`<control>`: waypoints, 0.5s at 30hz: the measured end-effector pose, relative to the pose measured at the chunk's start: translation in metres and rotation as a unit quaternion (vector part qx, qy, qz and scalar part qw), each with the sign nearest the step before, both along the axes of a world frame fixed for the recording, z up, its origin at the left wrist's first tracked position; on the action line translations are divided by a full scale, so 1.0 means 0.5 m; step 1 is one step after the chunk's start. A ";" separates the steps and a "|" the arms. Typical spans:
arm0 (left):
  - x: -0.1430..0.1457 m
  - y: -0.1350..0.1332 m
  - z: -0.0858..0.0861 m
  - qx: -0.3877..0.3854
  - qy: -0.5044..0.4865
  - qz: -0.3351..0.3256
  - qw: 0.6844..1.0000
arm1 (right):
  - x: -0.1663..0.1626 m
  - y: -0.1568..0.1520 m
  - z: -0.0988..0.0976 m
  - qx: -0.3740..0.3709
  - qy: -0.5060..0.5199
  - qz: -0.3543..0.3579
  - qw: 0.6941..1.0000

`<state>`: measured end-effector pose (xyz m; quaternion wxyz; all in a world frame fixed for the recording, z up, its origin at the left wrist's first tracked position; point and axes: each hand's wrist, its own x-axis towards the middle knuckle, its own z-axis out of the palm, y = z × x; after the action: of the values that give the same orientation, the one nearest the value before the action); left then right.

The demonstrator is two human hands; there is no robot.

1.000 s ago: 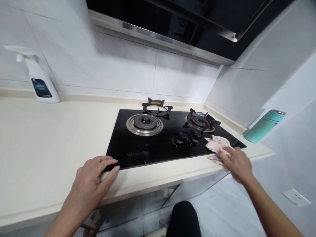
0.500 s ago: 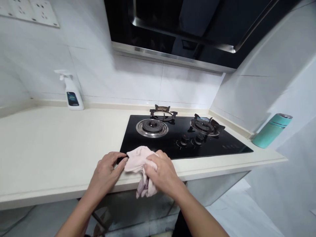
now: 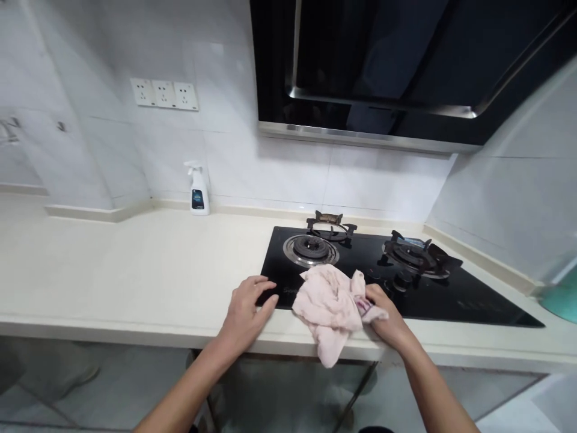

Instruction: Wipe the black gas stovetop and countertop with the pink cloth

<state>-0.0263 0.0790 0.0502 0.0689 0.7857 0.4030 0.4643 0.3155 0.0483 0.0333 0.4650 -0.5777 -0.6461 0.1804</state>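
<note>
My right hand (image 3: 386,316) grips one end of a crumpled pale pink cloth (image 3: 328,300). The cloth spreads over the front left part of the black glass gas stove (image 3: 288,264), and one corner drapes over the counter's front edge. Left of it, my left hand (image 3: 247,310) rests at the stove's front left corner, thumb and fingers apart with nothing between them. Behind the cloth lies the bare left burner (image 3: 311,248). Its pot support (image 3: 331,227) sits off it at the stove's rear edge. The right burner (image 3: 415,255) carries a dark pot support. The cloth partly hides the control knobs (image 3: 402,281).
A white spray bottle (image 3: 199,195) stands against the wall on the pale counter (image 3: 135,270). Overhead hangs a black range hood (image 3: 360,72). A turquoise tumbler (image 3: 561,297) is cut off at the right edge. Wall sockets (image 3: 164,94) sit above the bottle.
My right hand has moved right along the stove's front, and the cloth has spread out flatter. My left hand stays by the stove's corner, now apart from the cloth. The view has turned left.
</note>
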 end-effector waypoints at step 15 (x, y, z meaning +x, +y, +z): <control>0.341 -0.036 0.034 -0.075 0.322 -0.139 0.934 | 0.166 -0.025 -0.067 0.067 -0.148 -0.215 0.963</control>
<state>0.1442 0.0613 0.0670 0.0577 0.9336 0.3244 0.1407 0.3985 0.0356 -0.0004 0.4301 -0.6908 -0.5786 -0.0550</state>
